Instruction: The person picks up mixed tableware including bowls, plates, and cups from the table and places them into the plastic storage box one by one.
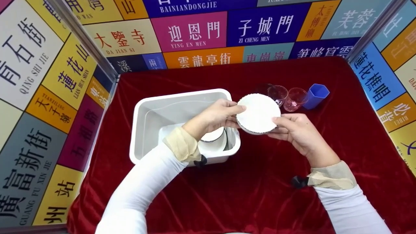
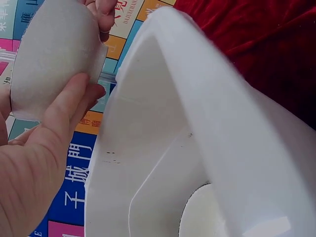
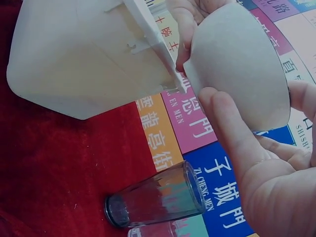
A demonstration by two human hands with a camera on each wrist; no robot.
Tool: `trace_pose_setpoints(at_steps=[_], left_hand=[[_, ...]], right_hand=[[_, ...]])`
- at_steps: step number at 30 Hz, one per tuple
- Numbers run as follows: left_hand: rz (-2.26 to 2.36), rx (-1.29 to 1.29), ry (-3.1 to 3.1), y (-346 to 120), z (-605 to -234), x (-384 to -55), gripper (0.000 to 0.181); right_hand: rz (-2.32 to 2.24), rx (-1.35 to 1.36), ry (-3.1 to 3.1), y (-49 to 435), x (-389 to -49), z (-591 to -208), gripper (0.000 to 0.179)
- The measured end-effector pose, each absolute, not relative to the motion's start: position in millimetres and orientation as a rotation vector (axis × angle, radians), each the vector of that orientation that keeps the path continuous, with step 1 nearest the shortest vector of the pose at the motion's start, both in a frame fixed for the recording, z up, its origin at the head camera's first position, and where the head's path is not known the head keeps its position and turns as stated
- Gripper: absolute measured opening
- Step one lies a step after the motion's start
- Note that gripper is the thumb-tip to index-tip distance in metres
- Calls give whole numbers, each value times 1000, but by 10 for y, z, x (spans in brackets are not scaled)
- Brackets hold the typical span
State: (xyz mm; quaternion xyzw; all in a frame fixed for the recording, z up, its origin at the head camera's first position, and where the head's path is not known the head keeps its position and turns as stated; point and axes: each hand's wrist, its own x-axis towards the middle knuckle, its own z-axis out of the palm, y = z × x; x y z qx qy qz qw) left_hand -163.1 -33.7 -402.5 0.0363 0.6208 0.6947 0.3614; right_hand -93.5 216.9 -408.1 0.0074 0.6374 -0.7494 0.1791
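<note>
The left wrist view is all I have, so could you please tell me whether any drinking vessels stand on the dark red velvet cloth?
Observer: Yes, in the head view a blue six-sided cup stands on the dark red velvet cloth.
Operator: Thank you. I see only some fingers of the right hand; where is its thumb on the round white bowl with a thin dark rim?
Observer: The head view shows that thumb on the upper side of the bowl's rim.
Operator: Is the cup alone, please?
Observer: No, a transparent pink tumbler stands right beside it.
</note>
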Motion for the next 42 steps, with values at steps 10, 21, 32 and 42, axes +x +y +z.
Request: trace_pose_setpoints(at_steps=[10,21,32,42], left_hand=[[1799,93,1625,-422,-4025,-1654,35],[1776,75,1662,-507,-4043,-1684,32],[1732,81,1690,-601,-4036,-1724,27],[1733,106,1708,-767,-4043,-1737,23]], right_hand=[[-2118,16,1807,2149,-947,-4080,16],[-2134,-28,1795,2166,-944,-4109,20],[-2126,3,1778,2220,-947,-4139,20],[-2107,5,1792,2281,-939,-4201,21]])
